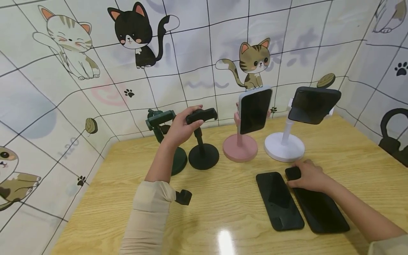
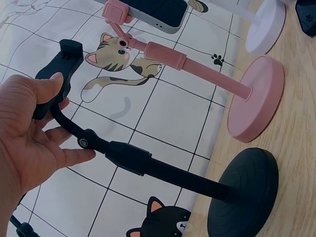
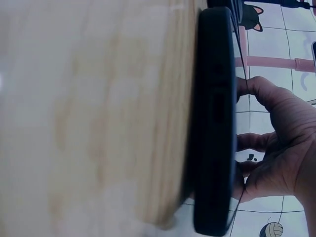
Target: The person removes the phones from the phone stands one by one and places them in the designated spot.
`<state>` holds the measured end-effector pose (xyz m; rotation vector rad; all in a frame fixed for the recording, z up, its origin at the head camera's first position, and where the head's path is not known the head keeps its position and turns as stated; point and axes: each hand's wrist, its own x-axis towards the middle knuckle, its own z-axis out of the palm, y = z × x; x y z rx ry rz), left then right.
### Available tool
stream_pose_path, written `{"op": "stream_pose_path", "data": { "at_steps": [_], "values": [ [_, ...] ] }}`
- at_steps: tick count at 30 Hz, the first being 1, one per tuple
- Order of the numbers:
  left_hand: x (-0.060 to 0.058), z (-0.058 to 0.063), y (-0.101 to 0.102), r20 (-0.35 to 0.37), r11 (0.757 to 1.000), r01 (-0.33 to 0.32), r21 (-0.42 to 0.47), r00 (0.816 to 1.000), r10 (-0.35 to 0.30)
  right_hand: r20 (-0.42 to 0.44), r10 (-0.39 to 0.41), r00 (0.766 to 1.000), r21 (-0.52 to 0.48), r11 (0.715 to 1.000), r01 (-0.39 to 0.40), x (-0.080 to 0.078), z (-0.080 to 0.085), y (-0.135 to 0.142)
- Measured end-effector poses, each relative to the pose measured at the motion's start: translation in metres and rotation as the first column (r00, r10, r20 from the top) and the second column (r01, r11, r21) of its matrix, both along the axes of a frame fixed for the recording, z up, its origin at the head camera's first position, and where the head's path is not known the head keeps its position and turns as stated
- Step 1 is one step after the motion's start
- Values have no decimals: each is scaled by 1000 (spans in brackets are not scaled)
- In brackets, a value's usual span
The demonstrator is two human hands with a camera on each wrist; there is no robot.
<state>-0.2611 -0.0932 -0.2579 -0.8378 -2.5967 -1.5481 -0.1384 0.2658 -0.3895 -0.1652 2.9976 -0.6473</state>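
Observation:
My left hand (image 1: 182, 130) holds the clamp at the top of a black phone stand (image 1: 204, 157); its round base rests on the table. In the left wrist view, the thumb of the left hand (image 2: 19, 128) lies across the clamp (image 2: 61, 79), with fingers behind it. At the right, my right hand (image 1: 310, 176) grips the far end of a black phone (image 1: 323, 212), thumb on one side and fingers on the other. The right wrist view shows that phone (image 3: 215, 123) end-on, partly hiding the right hand (image 3: 284, 133). Another dark phone (image 1: 278, 198) lies just left of it.
A green stand (image 1: 179, 161) stands behind my left forearm. To the right are a pink stand (image 1: 240, 150) bearing a phone (image 1: 256, 110) upright, and a white stand (image 1: 284, 148) bearing a phone (image 1: 313, 105) sideways. A cat-patterned tile sheet (image 1: 194, 53) backs the wooden table (image 1: 216, 212).

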Motion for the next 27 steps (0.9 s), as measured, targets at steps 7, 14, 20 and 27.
{"op": "stream_pose_path", "data": {
  "at_steps": [7, 14, 20, 27],
  "values": [
    [-1, 0, 4, 17, 1000, -2, -1, 1000, 2, -13, 4, 1000, -11, 1000, -4, 3, -2, 0],
    [-1, 0, 2, 41, 1000, -3, 14, 999, 2, -11, 6, 1000, -18, 1000, -6, 3, -3, 0],
    [0, 1, 2, 45, 1000, -11, 3, 999, 11, -16, 0, 1000, -7, 1000, 0, 4, -2, 0],
    [0, 0, 0, 47, 999, -5, 48, 999, 2, -37, 45, 998, 7, 999, -45, 5, 1, 0]
  ]
}}
